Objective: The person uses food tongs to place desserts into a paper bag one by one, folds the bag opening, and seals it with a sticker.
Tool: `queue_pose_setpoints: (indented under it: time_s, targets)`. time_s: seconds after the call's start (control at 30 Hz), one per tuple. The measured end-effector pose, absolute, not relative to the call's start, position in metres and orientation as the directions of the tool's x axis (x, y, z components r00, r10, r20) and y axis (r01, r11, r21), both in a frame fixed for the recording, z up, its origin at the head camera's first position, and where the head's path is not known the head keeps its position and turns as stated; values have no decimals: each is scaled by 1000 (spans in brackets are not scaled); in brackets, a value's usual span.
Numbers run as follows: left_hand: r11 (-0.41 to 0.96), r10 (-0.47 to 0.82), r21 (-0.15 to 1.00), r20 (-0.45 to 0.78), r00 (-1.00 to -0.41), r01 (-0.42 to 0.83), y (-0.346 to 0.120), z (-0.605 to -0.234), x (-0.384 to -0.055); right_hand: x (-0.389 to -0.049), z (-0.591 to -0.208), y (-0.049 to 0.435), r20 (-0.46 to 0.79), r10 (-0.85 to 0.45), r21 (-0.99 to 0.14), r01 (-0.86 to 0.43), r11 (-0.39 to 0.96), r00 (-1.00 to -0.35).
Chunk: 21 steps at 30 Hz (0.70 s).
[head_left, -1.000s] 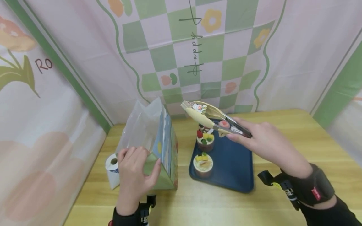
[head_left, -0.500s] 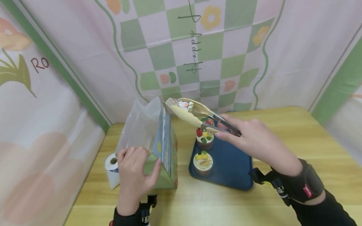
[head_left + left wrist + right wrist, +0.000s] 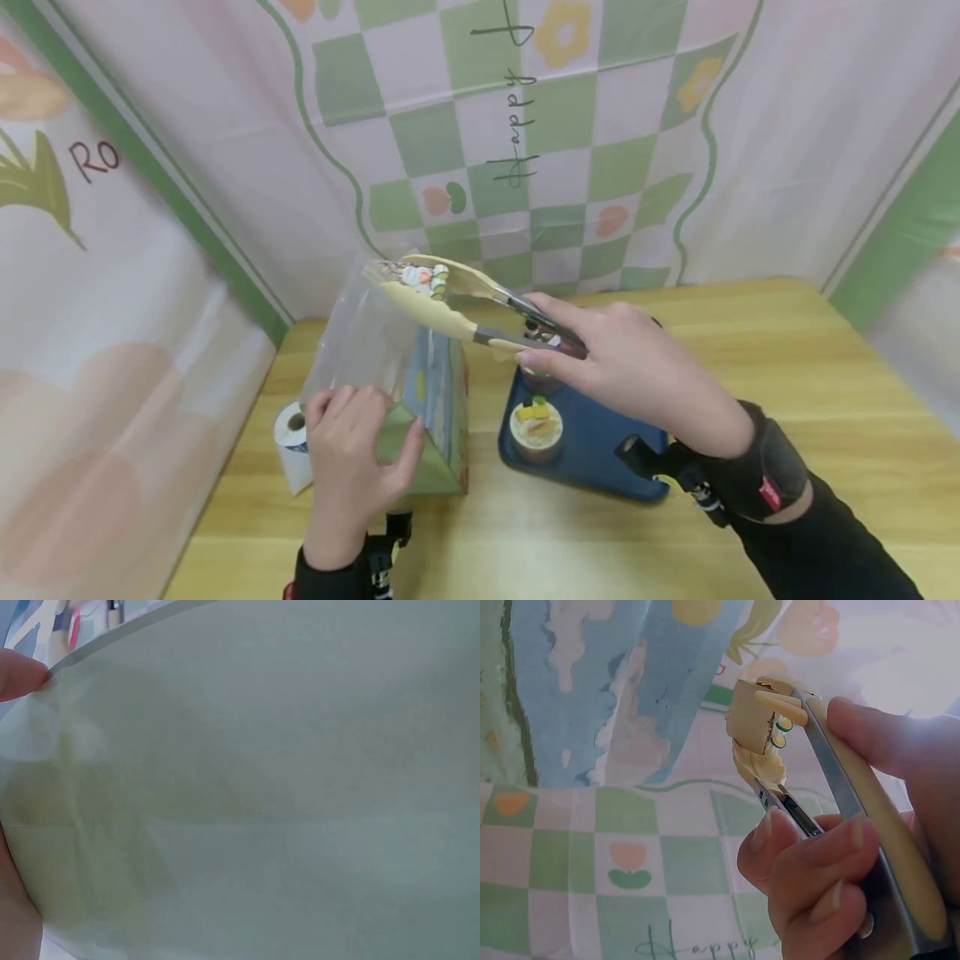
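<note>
My left hand (image 3: 352,467) grips the near rim of an upright paper bag (image 3: 423,454) with a translucent lining, which stands open at the top. The bag's pale green side (image 3: 262,787) fills the left wrist view. My right hand (image 3: 630,358) holds a pair of kitchen tongs (image 3: 431,312) with cream tips and metal arms. Between the tips is a small piece of cake (image 3: 423,277) topped with white and green bits, above the bag's mouth. In the right wrist view, the cake's flat pale face (image 3: 748,716) shows between the tips.
A dark blue tray (image 3: 600,458) lies right of the bag. On it stands a fruit-topped cup cake (image 3: 536,429); more cakes behind are partly covered by the right hand and tongs. A white paper roll (image 3: 294,458) stands left of the bag. A patterned curtain (image 3: 495,125) hangs behind.
My right hand has moved left with the tongs and the piece of cake, from over the tray to over the bag. My left hand has stayed on the bag's rim.
</note>
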<state>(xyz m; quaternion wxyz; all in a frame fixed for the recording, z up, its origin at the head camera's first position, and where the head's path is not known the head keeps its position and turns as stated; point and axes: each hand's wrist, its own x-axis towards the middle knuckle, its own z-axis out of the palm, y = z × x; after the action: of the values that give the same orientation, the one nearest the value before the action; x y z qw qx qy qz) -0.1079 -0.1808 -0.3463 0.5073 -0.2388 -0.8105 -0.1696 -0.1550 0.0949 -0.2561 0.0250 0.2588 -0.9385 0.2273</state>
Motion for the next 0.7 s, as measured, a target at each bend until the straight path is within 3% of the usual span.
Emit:
queue_pose_setpoints:
  time_s: [0.33,0.7]
  targets:
    - [826,208,37,907,-365,563,-180,-349,-106,-153,-256,73,276,-586,-311,-648,695,-762]
    - [813,217,27,913,-345,581,-179,-350,-109,-154,-261,67,286,-599,-239,-661,711,-748]
